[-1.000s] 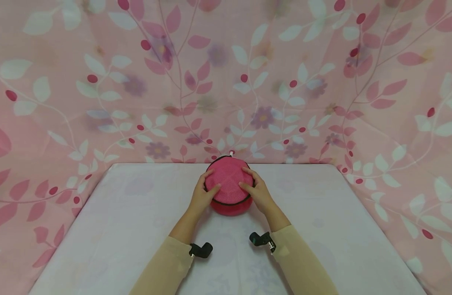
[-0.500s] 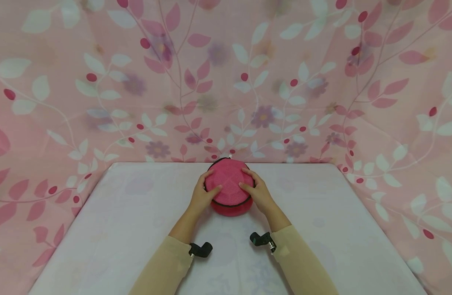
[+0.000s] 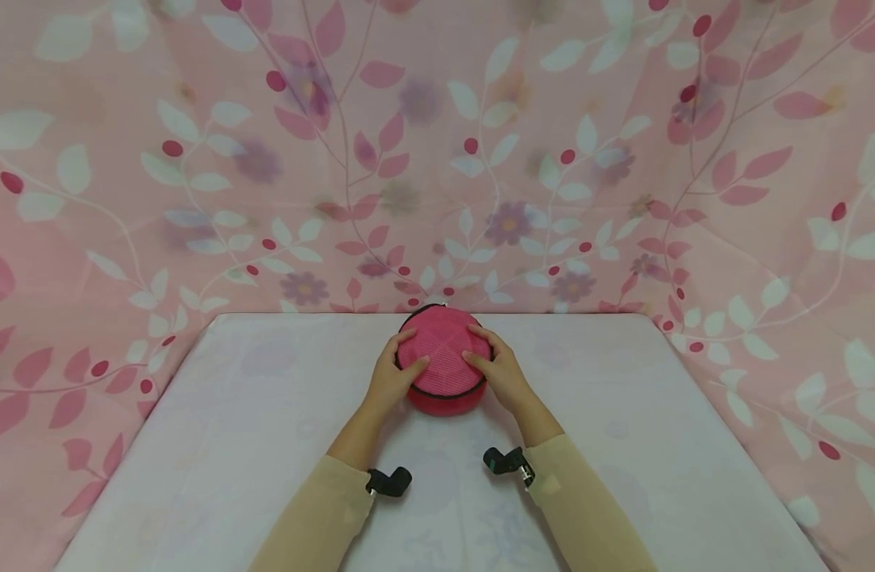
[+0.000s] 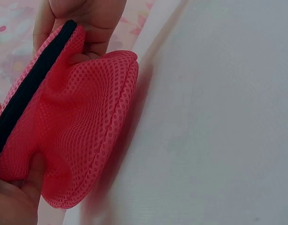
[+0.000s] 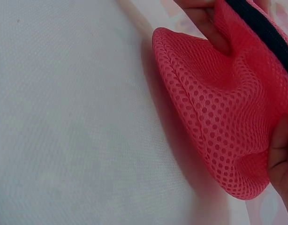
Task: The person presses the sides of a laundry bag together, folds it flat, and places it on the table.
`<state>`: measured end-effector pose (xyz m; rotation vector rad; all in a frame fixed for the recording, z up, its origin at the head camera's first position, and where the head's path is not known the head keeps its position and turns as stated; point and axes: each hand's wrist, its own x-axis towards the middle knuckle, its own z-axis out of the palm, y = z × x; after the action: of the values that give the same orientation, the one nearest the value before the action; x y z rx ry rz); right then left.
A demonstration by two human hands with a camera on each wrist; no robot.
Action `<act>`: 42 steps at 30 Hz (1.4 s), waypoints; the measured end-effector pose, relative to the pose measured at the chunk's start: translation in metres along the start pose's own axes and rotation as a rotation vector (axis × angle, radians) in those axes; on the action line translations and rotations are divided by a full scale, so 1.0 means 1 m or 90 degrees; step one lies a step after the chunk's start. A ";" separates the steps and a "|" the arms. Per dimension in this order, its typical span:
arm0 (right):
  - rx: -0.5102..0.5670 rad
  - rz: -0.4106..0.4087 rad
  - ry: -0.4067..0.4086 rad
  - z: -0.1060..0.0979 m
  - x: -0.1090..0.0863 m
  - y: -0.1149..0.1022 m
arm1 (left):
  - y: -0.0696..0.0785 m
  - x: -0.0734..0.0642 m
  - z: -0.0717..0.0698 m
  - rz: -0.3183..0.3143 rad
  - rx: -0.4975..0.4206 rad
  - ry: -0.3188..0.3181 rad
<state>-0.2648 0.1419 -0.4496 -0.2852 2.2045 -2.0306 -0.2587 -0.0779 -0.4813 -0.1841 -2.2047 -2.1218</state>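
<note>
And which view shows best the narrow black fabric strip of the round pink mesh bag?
The left wrist view: the black strip looks wide and long. The right wrist view has a shorter corner piece; the head view, a thin curve partly hidden by fingers.

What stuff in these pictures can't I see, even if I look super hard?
- Inside the pink mesh pouch: all views, hidden by its sides.
- Tiny pale bit at its far edge: head view, too small.
- Part of the left hand: left wrist view, cut by the left edge.
- Part of the right hand: right wrist view, cut by the right edge.
</note>
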 end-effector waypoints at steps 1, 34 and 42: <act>0.001 0.002 0.001 -0.001 0.003 0.005 | -0.005 0.002 0.000 0.001 0.000 0.005; 0.017 0.002 0.022 0.001 0.012 0.033 | -0.015 0.007 0.001 0.004 0.014 0.023; 0.026 -0.002 0.005 -0.001 0.010 0.032 | -0.015 0.008 0.001 0.000 0.009 -0.005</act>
<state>-0.2762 0.1427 -0.4810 -0.2763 2.1654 -2.0784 -0.2684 -0.0776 -0.4955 -0.1912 -2.2234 -2.1093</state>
